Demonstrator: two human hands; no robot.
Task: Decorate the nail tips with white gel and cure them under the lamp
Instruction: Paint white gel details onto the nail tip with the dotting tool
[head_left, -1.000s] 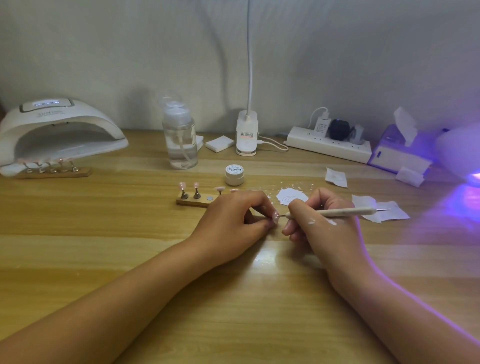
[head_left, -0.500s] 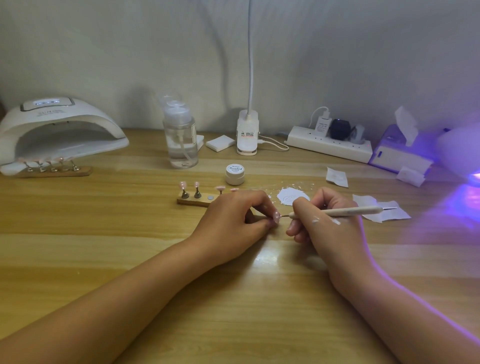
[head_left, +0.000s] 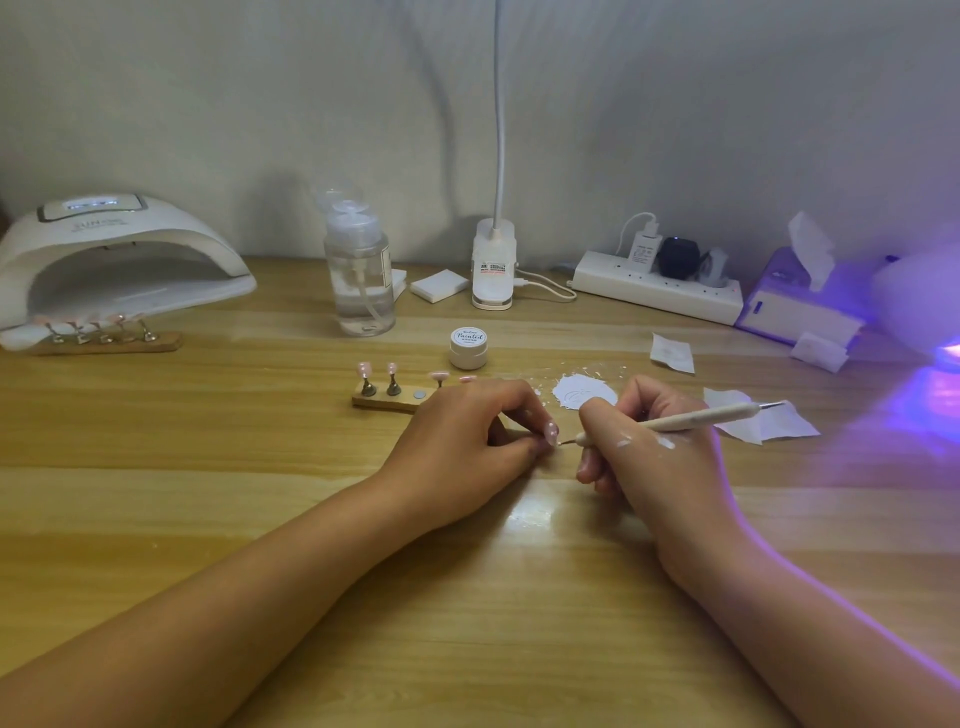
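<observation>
My left hand (head_left: 467, 441) rests on the table and pinches a small pink nail tip (head_left: 550, 430) between thumb and forefinger. My right hand (head_left: 649, 457) grips a thin cream dotting pen (head_left: 696, 418), its fine point touching the nail tip; white gel smears mark the back of this hand. Behind my left hand a wooden holder (head_left: 387, 400) carries several pink nail tips on small stands. A white gel jar (head_left: 468, 347) stands behind it, and a smeared patch of white gel (head_left: 582, 392) lies on the table. The white curing lamp (head_left: 104, 260) sits far left.
A second wooden holder (head_left: 104, 340) with nail tips sits in front of the lamp. A clear pump bottle (head_left: 361, 275), desk lamp base (head_left: 493, 265), power strip (head_left: 657, 283), tissue box (head_left: 795, 306) and paper scraps (head_left: 763, 423) line the back and right. Purple light glows at the right edge.
My right hand has shifted slightly right and down, with the pen point kept at the nail tip. The left hand has stayed still.
</observation>
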